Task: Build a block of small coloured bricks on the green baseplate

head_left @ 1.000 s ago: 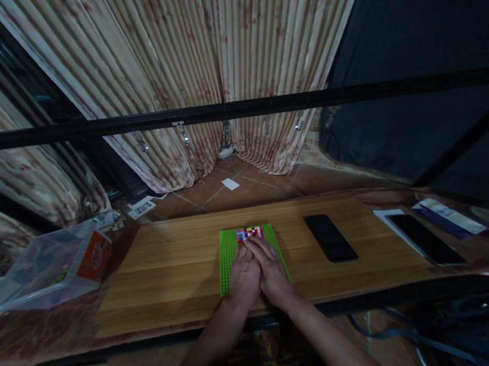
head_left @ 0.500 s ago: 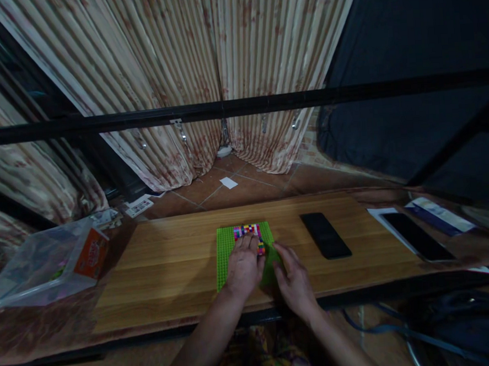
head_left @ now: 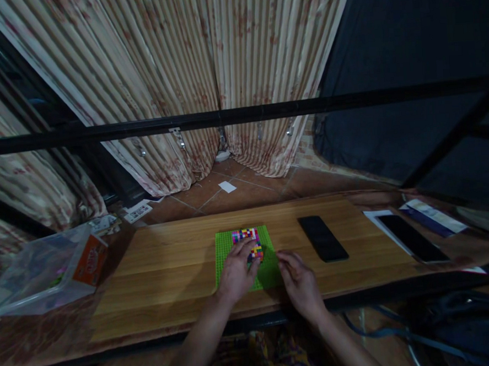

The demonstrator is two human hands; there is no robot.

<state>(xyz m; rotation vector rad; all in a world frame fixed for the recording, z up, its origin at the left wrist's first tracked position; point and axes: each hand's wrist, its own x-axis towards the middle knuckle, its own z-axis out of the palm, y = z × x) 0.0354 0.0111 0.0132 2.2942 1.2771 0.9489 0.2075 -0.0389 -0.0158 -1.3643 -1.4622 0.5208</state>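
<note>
A green studded baseplate (head_left: 270, 268) lies on the wooden board, with a block of small multicoloured toy bricks (head_left: 254, 235) on its upper middle. My left hand (head_left: 237, 272) reaches over the plate, fingers stretched across the bricks and thumb apart; it covers part of them. Just off the plate's right edge is my right hand (head_left: 300, 282), its fingers curled and fingertips pressed together. Whatever sits in that pinch, if anything, is too small to make out.
A black phone (head_left: 323, 238) lies right of the plate on the wooden board (head_left: 159, 282). Farther right is a dark tablet-like slab (head_left: 413, 238) over white paper. A clear plastic box (head_left: 38, 273) with an orange label stands at left. A black bar (head_left: 240, 116) crosses beyond the board.
My right hand has moved slightly right, off the plate's edge, and its fingers have closed together. My left hand has shifted slightly left and down, uncovering more bricks. The view has moved slightly.
</note>
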